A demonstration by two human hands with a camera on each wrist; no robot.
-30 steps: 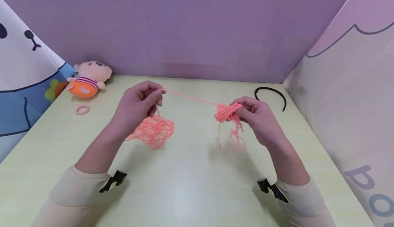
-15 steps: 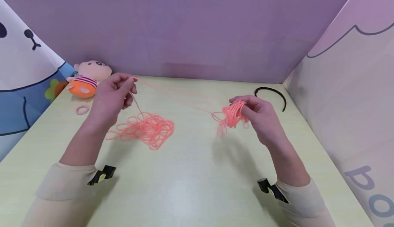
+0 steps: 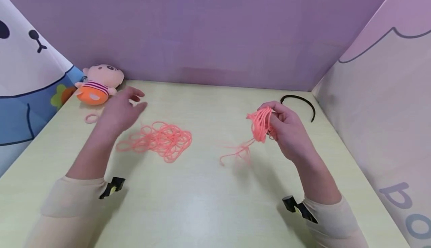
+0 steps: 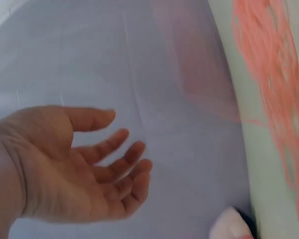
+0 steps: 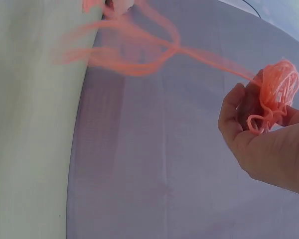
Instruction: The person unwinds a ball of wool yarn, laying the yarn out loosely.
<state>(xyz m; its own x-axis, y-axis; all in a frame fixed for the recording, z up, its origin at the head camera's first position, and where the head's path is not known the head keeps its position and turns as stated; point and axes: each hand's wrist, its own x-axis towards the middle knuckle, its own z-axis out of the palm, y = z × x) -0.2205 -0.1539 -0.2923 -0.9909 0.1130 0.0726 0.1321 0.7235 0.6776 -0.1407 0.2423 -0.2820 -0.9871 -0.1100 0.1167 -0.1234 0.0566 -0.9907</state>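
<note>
Item 1: coral yarn bundle [image 3: 260, 124], at 3 o'clock in the head view, pinched between thumb and fingers of the right hand [image 3: 286, 128]; we note loose strands, partly blurred, trailing towards 7 to 8 o'clock.

Item 2: coral yarn pile [image 3: 168, 139], at 8 o'clock, lying in loops on the pale tabletop [image 3: 202, 203].

Item 3: left hand [image 3: 122, 107], at 9 o'clock, fingers loosely spread, thumb apart; we place it at 10 o'clock from the pile.

Item 4: plush doll [image 3: 95, 86], striped top, orange bottoms, at 10 o'clock from the left hand.

Item 5: pink ring [image 3: 86, 119], at 6 o'clock from the doll.

Item 6: black curved band [image 3: 305, 101], at 1 o'clock from the right hand.

Writing: at 4 o'clock, on the right wall panel [image 3: 363, 128], we read a printed "o"; the slanted letter above it we cannot settle.
</note>
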